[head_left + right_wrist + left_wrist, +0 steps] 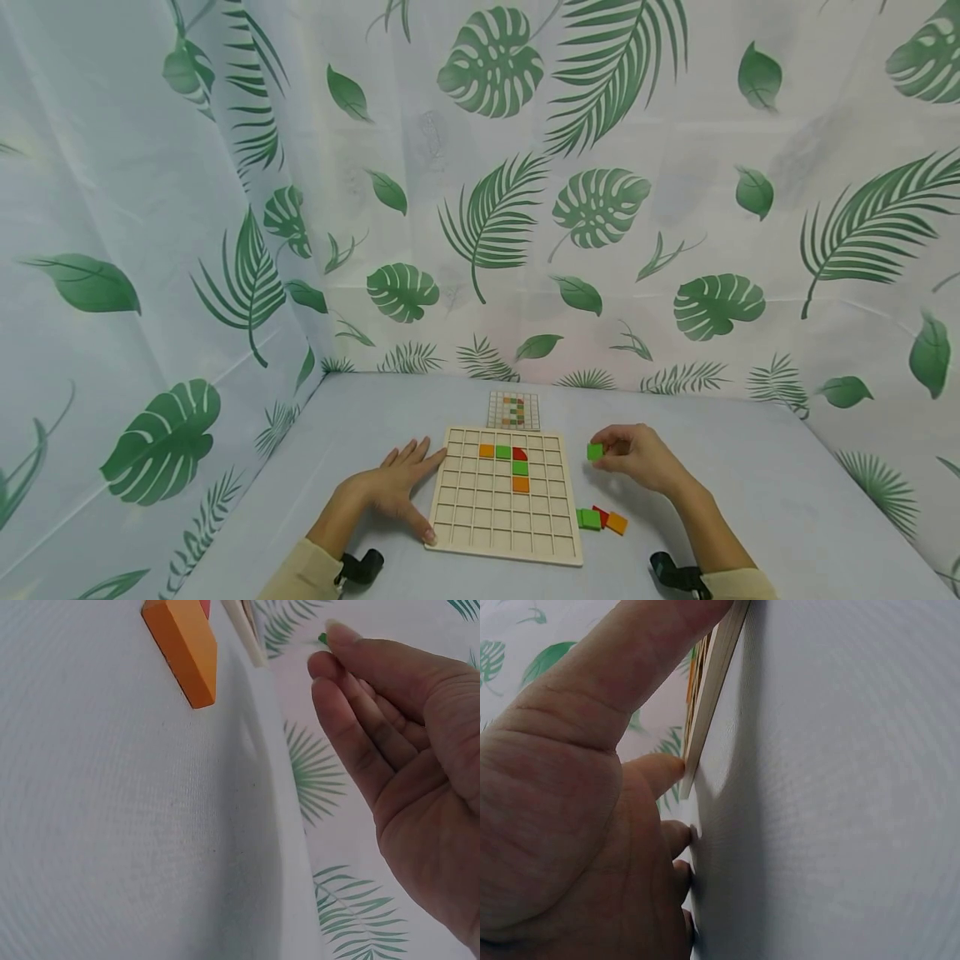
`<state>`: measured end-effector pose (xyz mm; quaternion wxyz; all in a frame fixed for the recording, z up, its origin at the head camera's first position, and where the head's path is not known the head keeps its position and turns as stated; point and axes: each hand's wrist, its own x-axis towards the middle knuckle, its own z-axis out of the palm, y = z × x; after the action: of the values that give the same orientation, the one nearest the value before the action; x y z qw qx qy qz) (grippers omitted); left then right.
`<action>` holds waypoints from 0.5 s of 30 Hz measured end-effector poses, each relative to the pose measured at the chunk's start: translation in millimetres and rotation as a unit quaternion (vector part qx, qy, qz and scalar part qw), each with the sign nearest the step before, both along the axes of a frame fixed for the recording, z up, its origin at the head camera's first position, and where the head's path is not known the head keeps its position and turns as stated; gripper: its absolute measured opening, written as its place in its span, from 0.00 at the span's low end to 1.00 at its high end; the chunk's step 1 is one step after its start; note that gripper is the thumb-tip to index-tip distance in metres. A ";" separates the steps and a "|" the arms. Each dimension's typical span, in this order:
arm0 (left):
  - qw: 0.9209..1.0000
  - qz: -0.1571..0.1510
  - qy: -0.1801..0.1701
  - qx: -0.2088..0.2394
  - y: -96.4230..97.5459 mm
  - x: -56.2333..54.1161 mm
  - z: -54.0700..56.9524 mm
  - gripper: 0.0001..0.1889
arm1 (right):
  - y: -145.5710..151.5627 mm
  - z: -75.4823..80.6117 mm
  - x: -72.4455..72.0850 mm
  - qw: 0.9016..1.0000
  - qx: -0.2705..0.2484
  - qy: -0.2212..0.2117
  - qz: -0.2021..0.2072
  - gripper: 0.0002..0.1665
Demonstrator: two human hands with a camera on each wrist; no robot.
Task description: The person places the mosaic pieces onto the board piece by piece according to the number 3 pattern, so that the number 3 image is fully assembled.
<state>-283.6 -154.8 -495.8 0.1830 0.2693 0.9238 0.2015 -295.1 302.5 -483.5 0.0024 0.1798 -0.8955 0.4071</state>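
Observation:
A wooden grid board (pixel 472 518) lies on the table. Across its upper part run an orange tile (pixel 487 451), a green tile (pixel 503 452) and a red piece with a rounded corner (pixel 519 454); below the red one sit another green tile (pixel 521 468) and an orange one (pixel 521 484). My left hand (pixel 390 486) is spread at the board's left side, thumb on the near corner and index finger against the edge. Right of the board, my right hand (pixel 643 458) pinches a green square tile (pixel 595 452) above the table, mostly hidden by fingertips in the right wrist view.
Loose green tiles (pixel 590 519), a red piece (pixel 601 514) and an orange tile (pixel 617 523) lie by the board's lower right edge. Behind the board is a small card (pixel 532 408) printed with a coloured grid pattern. Leaf-printed curtains (pixel 525 325) stand behind and left of the table.

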 end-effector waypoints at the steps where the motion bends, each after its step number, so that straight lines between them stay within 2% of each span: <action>1: 1.000 0.000 0.000 0.000 0.1 0.0 0.0 0.71 | -0.3 0.3 0.4 1.000 -0.002 0.004 -0.005 0.17; 15: 1.000 -0.001 -0.002 -0.003 0.4 -0.5 -0.4 0.71 | -12.1 2.4 1.3 0.999 -0.006 0.024 -0.024 0.13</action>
<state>-284.2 -154.4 -496.2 0.1860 0.2694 0.9237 0.1992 -293.8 290.4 -481.1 0.0348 0.1683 -0.8966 0.4082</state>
